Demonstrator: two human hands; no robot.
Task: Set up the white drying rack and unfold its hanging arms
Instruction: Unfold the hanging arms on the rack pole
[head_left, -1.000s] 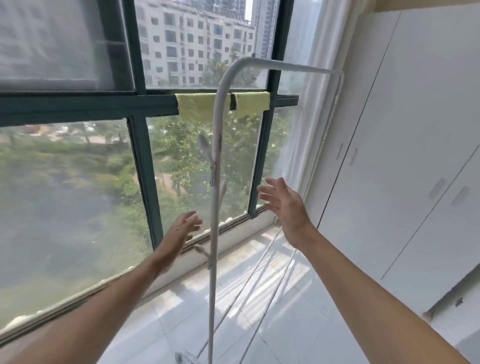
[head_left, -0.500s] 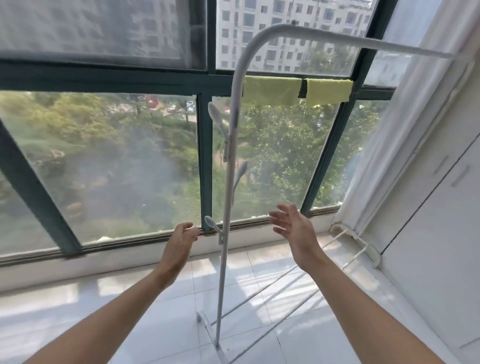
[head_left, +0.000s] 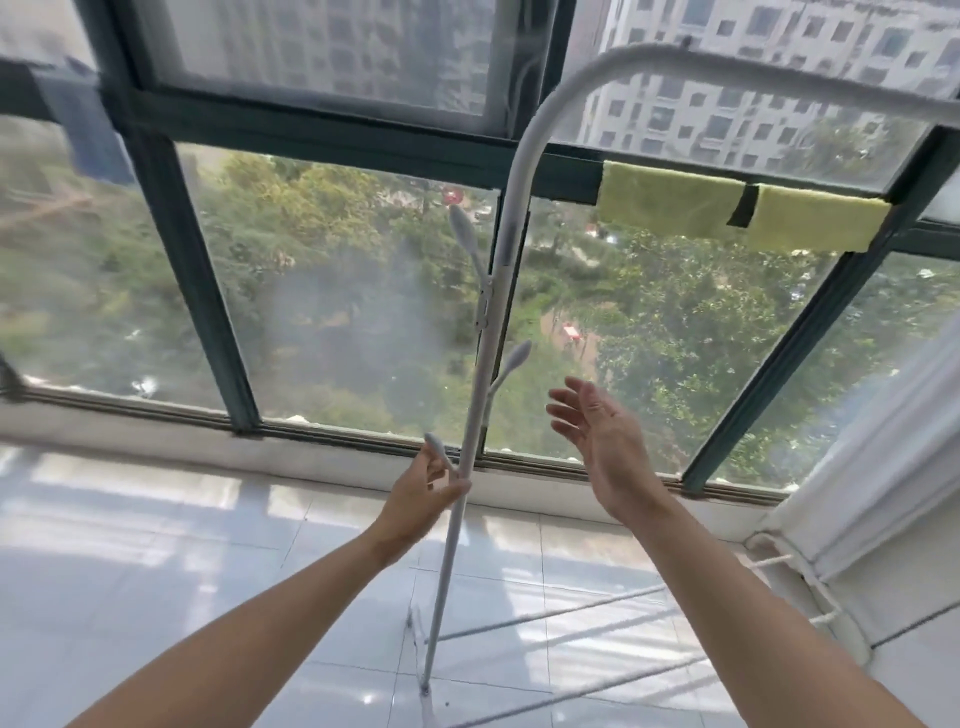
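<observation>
The white drying rack stands upright before the window, its near pole curving at the top into a bar that runs off to the right. Three short hanging arms stick out from the pole: an upper one on the left, a middle one on the right, a lowest one on the left. My left hand is closed around the pole and the base of the lowest arm. My right hand hovers open just right of the pole, below the middle arm, touching nothing.
The dark-framed window fills the wall ahead, with a yellow-green cloth hung on its crossbar and a blue cloth at the left. A white curtain hangs at the right. The rack's base rails lie on the white tiled floor.
The view has swung left and closer to the pole. My left hand moved right and took hold of the pole at the lowest arm; my right hand stays open beside it.
</observation>
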